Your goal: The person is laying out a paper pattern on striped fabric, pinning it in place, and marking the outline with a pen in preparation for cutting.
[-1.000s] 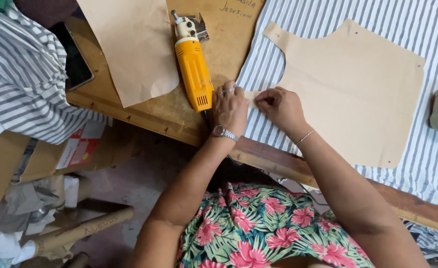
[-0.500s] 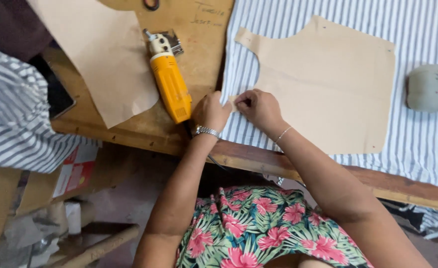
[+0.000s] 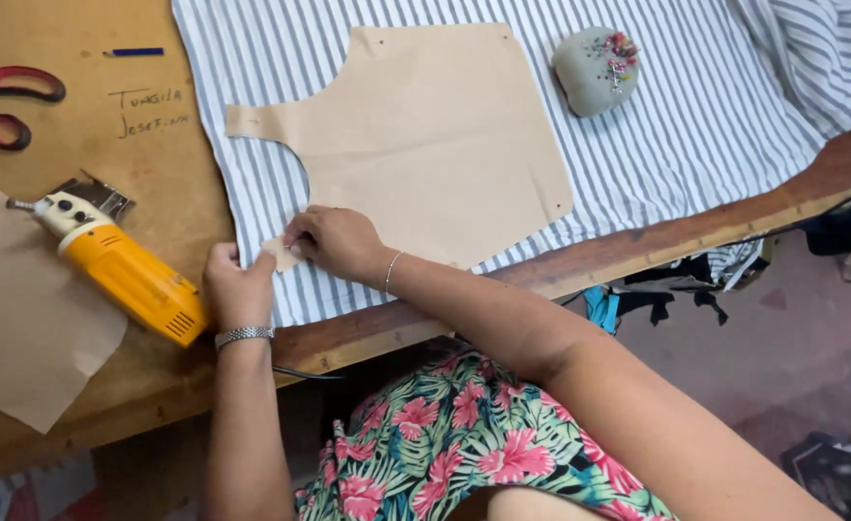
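I'd keep both hands, left hand (image 3: 239, 287) and right hand (image 3: 340, 241), pinching the paper pattern (image 3: 435, 145) corner flat on the striped cloth (image 3: 715, 145), cutter (image 3: 121, 270) at 9 o'clock

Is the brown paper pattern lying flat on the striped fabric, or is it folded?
Flat. The paper pattern lies spread on the striped fabric, its whole outline visible; both hands, left hand and right hand, press its lower corner.

Both bare forearms are reaching forward and converging. The left hand (image 3: 239, 287), wearing a silver metal wristband (image 3: 244, 336), is curling its fingers in a pinch. The right hand (image 3: 337, 241), wearing a thin silver bracelet (image 3: 391, 271), is pressing down, fingers bent, almost touching the left.
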